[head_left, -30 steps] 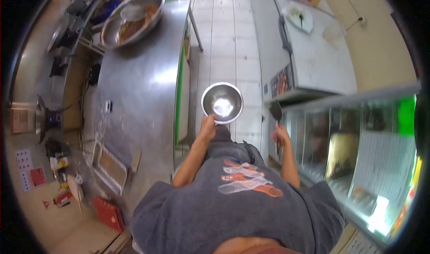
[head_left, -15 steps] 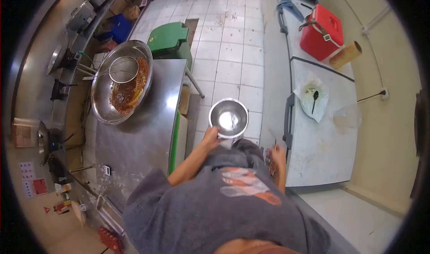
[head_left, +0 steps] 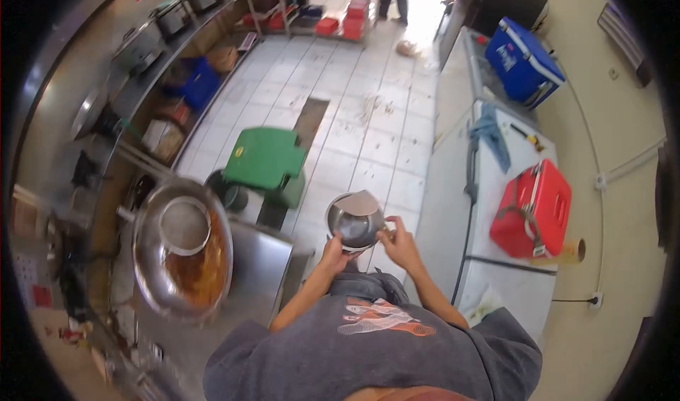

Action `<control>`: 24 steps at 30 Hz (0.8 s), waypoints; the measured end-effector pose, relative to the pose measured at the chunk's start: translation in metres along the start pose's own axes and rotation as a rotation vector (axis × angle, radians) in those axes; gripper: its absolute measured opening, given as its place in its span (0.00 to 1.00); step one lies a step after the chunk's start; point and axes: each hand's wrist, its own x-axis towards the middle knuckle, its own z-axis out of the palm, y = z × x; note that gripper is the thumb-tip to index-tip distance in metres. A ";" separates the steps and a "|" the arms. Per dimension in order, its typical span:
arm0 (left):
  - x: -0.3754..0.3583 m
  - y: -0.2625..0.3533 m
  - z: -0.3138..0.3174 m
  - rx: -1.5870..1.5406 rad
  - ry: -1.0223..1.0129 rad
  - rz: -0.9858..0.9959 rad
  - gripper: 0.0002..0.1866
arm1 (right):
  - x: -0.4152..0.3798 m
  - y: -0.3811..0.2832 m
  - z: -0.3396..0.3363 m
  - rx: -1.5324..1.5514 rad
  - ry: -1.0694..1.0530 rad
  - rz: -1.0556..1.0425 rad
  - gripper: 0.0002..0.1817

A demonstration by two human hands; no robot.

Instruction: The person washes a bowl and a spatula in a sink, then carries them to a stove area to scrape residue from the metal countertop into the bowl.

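A large pan [head_left: 180, 249] with a strainer [head_left: 184, 225] in it is seen on the steel surface [head_left: 262, 266] at left. A small steel bowl [head_left: 354, 222] is held over the tiled floor [head_left: 354, 118], gripped at its near rim by the left hand [head_left: 333, 254]; a flat scraper [head_left: 360, 203] is laid across it. The right hand [head_left: 400, 244] has its fingers [head_left: 388, 230] pinched at the rim. A scraping step seems in hand; steady bowl support is called for next
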 end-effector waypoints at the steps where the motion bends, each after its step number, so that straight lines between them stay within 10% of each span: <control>1: 0.024 0.010 0.001 -0.002 -0.049 -0.008 0.25 | 0.023 -0.009 -0.004 -0.016 -0.028 0.043 0.19; 16: 0.322 0.281 0.141 -0.212 0.178 0.085 0.26 | 0.442 -0.021 0.029 -0.120 -0.234 -0.217 0.22; 24: 0.394 0.443 0.153 -0.398 0.411 0.281 0.21 | 0.623 -0.088 0.099 -0.164 -0.709 -0.422 0.37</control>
